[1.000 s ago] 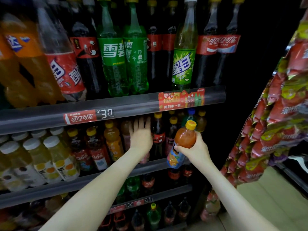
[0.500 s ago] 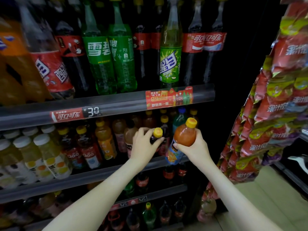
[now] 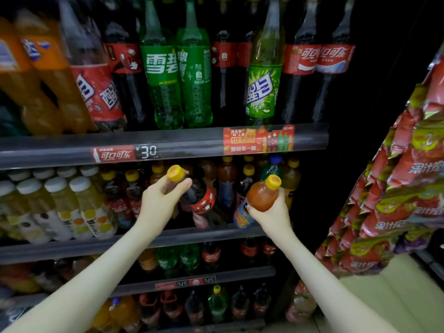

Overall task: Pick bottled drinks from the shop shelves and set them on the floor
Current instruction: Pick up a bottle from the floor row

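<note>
Your left hand (image 3: 159,205) curls round the neck of a dark yellow-capped bottle (image 3: 195,195), which is tilted with its base near the shelf ledge (image 3: 216,233). Your right hand (image 3: 271,213) grips an orange drink bottle (image 3: 260,197), cap tipped right. Small bottles crowd behind both hands. Snack packets (image 3: 396,188) hang right of your right hand. Above are the price rail (image 3: 125,153) and Sprite bottles (image 3: 163,75).

Open floor (image 3: 384,296) lies near right, your clear way down. Hanging snack packets (image 3: 396,200) crowd the right, the price rail (image 3: 192,144) caps overhead, and packed bottles (image 3: 60,205) block the far side.
</note>
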A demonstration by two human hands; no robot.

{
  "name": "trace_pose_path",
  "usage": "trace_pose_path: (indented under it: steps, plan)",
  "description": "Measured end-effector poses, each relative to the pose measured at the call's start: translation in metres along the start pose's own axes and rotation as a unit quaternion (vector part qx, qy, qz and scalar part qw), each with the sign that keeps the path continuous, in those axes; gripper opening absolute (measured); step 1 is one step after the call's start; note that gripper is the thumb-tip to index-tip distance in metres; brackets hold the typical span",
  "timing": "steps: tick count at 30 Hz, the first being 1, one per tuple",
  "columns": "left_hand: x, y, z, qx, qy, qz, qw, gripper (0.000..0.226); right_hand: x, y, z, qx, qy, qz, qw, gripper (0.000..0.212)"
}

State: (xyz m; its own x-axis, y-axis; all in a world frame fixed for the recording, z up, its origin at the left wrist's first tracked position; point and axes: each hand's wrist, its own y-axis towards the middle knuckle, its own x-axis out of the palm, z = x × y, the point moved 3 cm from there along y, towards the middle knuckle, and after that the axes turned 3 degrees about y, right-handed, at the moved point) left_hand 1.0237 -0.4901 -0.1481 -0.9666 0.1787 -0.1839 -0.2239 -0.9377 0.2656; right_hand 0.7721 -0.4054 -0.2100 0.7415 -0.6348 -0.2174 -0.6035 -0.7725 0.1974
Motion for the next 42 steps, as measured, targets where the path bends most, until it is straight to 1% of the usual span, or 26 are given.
trace_pose_path:
  steps: [1, 3, 5, 9, 11, 12, 14, 16, 18, 19, 21, 23, 25, 26, 27, 28, 29, 30, 31, 32, 34, 36, 37, 40, 41, 42]
  plan:
    - [-0.007, -0.003, 0.0, -0.006, 0.002, 0.001, 1.0, 0.034, 0.005, 0.0, 0.0, 0.0, 0.005, 0.002, 1.0, 0.077]
    - [-0.018, -0.006, 0.002, -0.012, 0.003, 0.004, 1.0, 0.026, 0.016, 0.0, 0.001, -0.002, 0.012, -0.001, 1.0, 0.077]
    - [-0.027, -0.008, 0.004, -0.02, 0.011, 0.016, 1.0, 0.017, 0.03, 0.0, -0.001, -0.01, 0.015, -0.021, 1.0, 0.078]
    - [-0.041, -0.008, 0.014, -0.024, 0.046, 0.017, 0.998, 0.015, 0.06, 0.007, -0.006, -0.02, -0.01, -0.056, 0.998, 0.073]
    - [-0.048, -0.005, 0.02, -0.015, 0.065, 0.014, 0.998, 0.012, 0.073, 0.012, -0.004, -0.016, -0.049, -0.057, 0.997, 0.067]
    - [-0.051, -0.004, 0.022, -0.011, 0.07, 0.012, 0.997, 0.011, 0.078, 0.014, -0.003, -0.012, -0.074, -0.054, 0.996, 0.068]
    - [-0.056, -0.003, 0.026, -0.007, 0.074, 0.011, 0.997, 0.011, 0.087, 0.019, -0.004, 0.011, -0.125, -0.047, 0.991, 0.077]
    - [-0.06, -0.002, 0.029, -0.005, 0.077, 0.011, 0.997, 0.012, 0.093, 0.021, -0.009, 0.024, -0.201, -0.032, 0.979, 0.082]
    - [-0.062, -0.001, 0.031, -0.001, 0.085, 0.007, 0.996, 0.013, 0.095, 0.02, -0.02, -0.003, -0.289, 0.005, 0.957, 0.085]
    - [-0.063, -0.001, 0.033, 0.0, 0.087, 0.005, 0.996, 0.013, 0.095, 0.019, -0.026, -0.022, -0.316, 0.025, 0.948, 0.086]
    - [-0.064, 0.001, 0.037, -0.001, 0.094, 0.001, 0.996, 0.014, 0.092, 0.014, -0.04, -0.048, -0.334, 0.043, 0.94, 0.09]
    - [-0.066, 0.002, 0.043, 0.005, 0.125, -0.006, 0.992, 0.015, 0.088, 0.007, -0.053, -0.073, -0.308, 0.048, 0.947, 0.089]
    - [-0.068, 0.003, 0.052, 0.019, 0.152, -0.018, 0.988, 0.012, 0.085, -0.007, -0.072, -0.108, -0.215, 0.023, 0.97, 0.076]
    - [-0.07, 0.005, 0.058, 0.029, 0.158, -0.025, 0.987, 0.01, 0.084, -0.017, -0.085, -0.127, -0.148, -0.012, 0.981, 0.066]
    - [-0.071, 0.006, 0.065, 0.042, 0.161, -0.032, 0.986, 0.009, 0.085, -0.027, -0.1, -0.147, -0.082, -0.063, 0.984, 0.058]
    - [-0.072, 0.008, 0.073, 0.057, 0.16, -0.039, 0.985, 0.01, 0.088, -0.037, -0.116, -0.163, -0.041, -0.123, 0.978, 0.056]
    - [-0.073, 0.009, 0.083, 0.072, 0.156, -0.048, 0.984, 0.01, 0.092, -0.046, -0.131, -0.176, -0.038, -0.178, 0.967, 0.061]
    - [-0.074, 0.011, 0.093, 0.087, 0.152, -0.055, 0.983, 0.009, 0.098, -0.053, -0.143, -0.19, -0.054, -0.225, 0.954, 0.073]
    - [-0.075, 0.013, 0.104, 0.1, 0.147, -0.059, 0.982, 0.009, 0.104, -0.057, -0.153, -0.204, -0.068, -0.258, 0.942, 0.086]
    - [-0.077, 0.015, 0.114, 0.109, 0.141, -0.058, 0.982, 0.008, 0.108, -0.059, -0.164, -0.213, -0.072, -0.273, 0.935, 0.096]
    - [-0.082, 0.021, 0.135, 0.115, 0.126, -0.045, 0.984, 0.008, 0.113, -0.058, -0.182, -0.227, -0.049, -0.266, 0.936, 0.101]
    - [-0.089, 0.028, 0.153, 0.13, 0.111, -0.036, 0.985, 0.01, 0.115, -0.052, -0.2, -0.244, -0.027, -0.237, 0.94, 0.097]
    - [-0.092, 0.032, 0.162, 0.14, 0.11, -0.042, 0.983, 0.012, 0.115, -0.05, -0.208, -0.248, -0.016, -0.226, 0.942, 0.095]
    - [-0.101, 0.041, 0.183, 0.161, 0.12, -0.097, 0.975, 0.018, 0.117, -0.043, -0.227, -0.254, 0.015, -0.214, 0.943, 0.087]
    - [-0.106, 0.046, 0.187, 0.179, 0.128, -0.105, 0.97, 0.019, 0.118, -0.042, -0.232, -0.252, 0.026, -0.211, 0.944, 0.084]
    - [-0.113, 0.051, 0.19, 0.208, 0.137, -0.095, 0.964, 0.019, 0.118, -0.041, -0.235, -0.249, 0.036, -0.206, 0.946, 0.082]
